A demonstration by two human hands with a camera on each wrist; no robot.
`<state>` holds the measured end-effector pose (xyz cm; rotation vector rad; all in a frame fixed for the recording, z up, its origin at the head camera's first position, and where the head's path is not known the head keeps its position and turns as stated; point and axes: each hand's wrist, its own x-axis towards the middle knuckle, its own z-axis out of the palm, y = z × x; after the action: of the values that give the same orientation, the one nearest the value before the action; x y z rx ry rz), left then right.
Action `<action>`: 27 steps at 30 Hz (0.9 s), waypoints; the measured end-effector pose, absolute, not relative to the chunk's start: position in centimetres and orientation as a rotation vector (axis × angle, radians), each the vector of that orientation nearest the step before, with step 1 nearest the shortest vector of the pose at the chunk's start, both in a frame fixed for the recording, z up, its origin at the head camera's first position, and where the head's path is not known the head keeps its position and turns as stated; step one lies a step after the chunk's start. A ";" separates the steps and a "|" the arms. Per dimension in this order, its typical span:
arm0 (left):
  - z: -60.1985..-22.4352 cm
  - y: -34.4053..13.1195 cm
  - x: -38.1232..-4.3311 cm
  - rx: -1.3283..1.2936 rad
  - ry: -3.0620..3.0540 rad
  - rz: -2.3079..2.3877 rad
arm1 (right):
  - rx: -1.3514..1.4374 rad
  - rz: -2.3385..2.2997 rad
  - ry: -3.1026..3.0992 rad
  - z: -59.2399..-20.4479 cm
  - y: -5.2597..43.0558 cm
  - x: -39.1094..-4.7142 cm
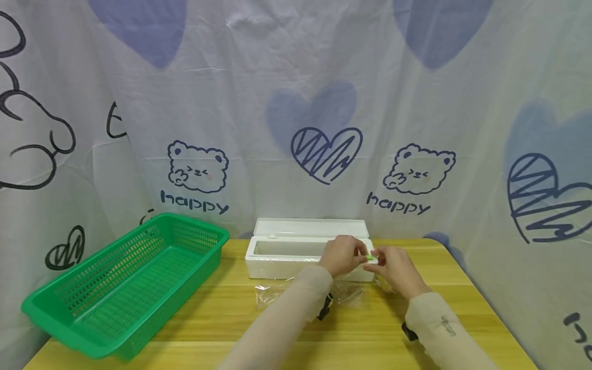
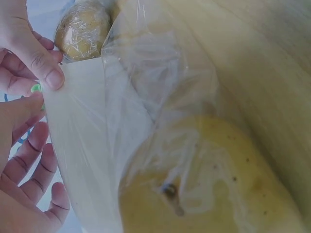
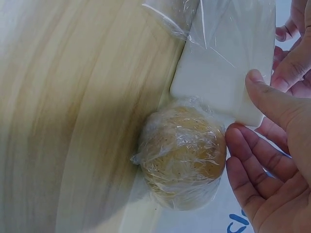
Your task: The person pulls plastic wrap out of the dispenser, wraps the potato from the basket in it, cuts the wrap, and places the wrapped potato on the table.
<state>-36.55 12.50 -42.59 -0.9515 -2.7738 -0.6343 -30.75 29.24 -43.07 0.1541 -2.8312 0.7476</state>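
A white cling film dispenser [image 1: 270,270] stands at the table's back with its lid [image 1: 310,227] raised. My left hand [image 1: 342,255] reaches over its right end and pinches a small green slider [image 1: 370,257] on the top edge. The right hand [image 1: 395,267] grips the dispenser's right corner, thumb on the front face. Clear film [image 1: 273,294] hangs down the front onto the table. Under it, in the left wrist view, lies a yellow pear [image 2: 218,194], hidden by my left arm in the head view. A film-wrapped yellow fruit [image 3: 182,158] sits beside my right fingers.
A large green plastic basket [image 1: 125,293] stands at the left of the wooden table [image 1: 199,329]. Behind the table hangs a white curtain [image 1: 259,190] with printed hearts and bears. A dark strap [image 1: 326,307] shows at my left wrist.
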 end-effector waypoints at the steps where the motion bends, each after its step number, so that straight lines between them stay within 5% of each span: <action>1: -42.6 12.5 -36.6 -0.953 -2.774 -0.623 | 0.156 0.748 -2.832 -43.0 29.2 -30.7; 27: -42.1 12.2 -37.0 -1.063 -2.766 -0.537 | 0.153 0.730 -2.872 -42.8 29.2 -30.7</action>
<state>-37.00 12.15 -42.11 -1.0632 -2.7657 -0.5372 -30.75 29.24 -42.76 0.1527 -2.8723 0.7301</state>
